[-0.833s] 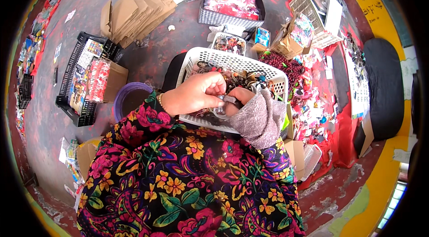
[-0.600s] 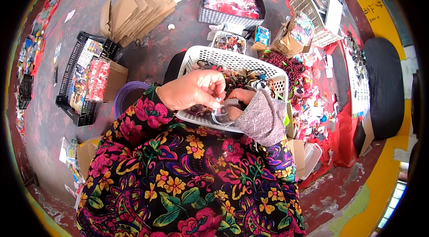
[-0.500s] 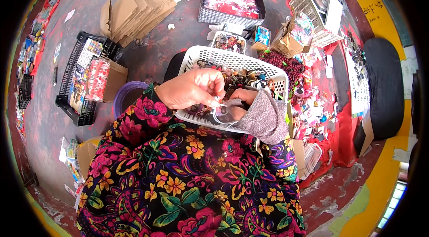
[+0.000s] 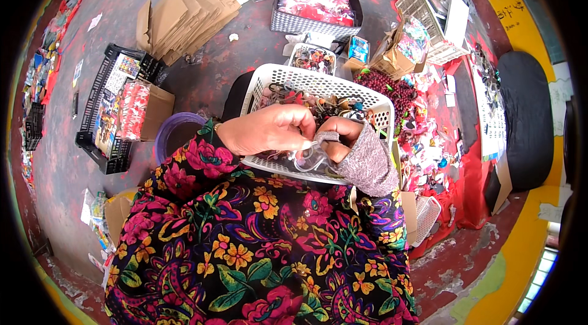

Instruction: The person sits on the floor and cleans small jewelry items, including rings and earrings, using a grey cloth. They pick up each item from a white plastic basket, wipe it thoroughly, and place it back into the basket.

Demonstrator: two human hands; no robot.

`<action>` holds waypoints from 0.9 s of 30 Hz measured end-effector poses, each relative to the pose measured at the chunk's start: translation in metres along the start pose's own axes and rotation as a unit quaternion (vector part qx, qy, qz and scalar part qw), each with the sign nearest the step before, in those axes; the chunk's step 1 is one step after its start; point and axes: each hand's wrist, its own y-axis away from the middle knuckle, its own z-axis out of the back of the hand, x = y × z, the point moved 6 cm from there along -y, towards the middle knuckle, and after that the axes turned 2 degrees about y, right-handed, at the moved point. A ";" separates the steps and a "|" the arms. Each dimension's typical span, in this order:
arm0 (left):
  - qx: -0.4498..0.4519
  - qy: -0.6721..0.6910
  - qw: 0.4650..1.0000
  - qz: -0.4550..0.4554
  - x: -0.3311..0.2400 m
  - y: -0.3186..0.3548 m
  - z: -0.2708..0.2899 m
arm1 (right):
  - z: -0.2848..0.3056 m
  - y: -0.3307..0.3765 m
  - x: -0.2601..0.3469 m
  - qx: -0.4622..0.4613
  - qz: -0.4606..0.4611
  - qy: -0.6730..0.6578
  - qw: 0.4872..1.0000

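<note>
Over a white perforated plastic basket [image 4: 260, 83] on my lap, both hands work close together. My left hand [image 4: 269, 129] pinches the end of some pale, thin looped bands [image 4: 312, 156], thumb against bent fingers. My right hand [image 4: 339, 140], its wrist in a fuzzy mauve cuff, has its fingers curled around the same loops, with a grey strip across them. Whether the loops are hair ties I cannot make out for sure. Beneath the hands, the basket holds a jumble of hair ties [image 4: 331, 105] in dark, brown and red tones.
A purple bucket [image 4: 173, 132] stands left of my knees, near a black crate [image 4: 110, 159]. Flattened cardboard [image 4: 184, 15] lies further off. Ahead are a smaller basket [image 4: 312, 58] and a patterned bin [image 4: 315, 23]. Dark red beads [image 4: 392, 95] and scattered small goods [image 4: 429, 141] spread at right.
My left hand has shifted slightly right and down, closer to my right hand. The right hand has turned, showing more of its fingers, and the loops have moved between them.
</note>
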 end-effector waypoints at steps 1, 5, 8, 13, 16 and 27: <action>0.006 -0.084 0.996 -0.013 -0.003 -0.002 -0.002 | 0.000 -0.002 -0.006 -0.003 -0.002 0.004 1.000; -0.004 -0.273 0.962 -0.012 -0.010 -0.004 -0.004 | -0.001 -0.001 -0.012 -0.035 -0.003 0.050 0.998; -0.012 -0.222 0.975 -0.014 -0.008 -0.002 0.000 | -0.001 0.000 -0.012 -0.032 -0.010 0.041 0.999; 0.000 0.102 0.991 -0.086 -0.010 0.005 0.002 | 0.002 0.005 -0.017 -0.081 -0.055 -0.137 0.986; -0.033 0.196 0.969 -0.146 -0.009 0.005 0.010 | 0.005 0.007 -0.029 -0.137 -0.045 -0.395 0.907; -0.223 0.109 0.952 -0.177 -0.003 0.010 0.032 | -0.002 0.010 -0.043 -0.201 -0.073 -0.451 0.867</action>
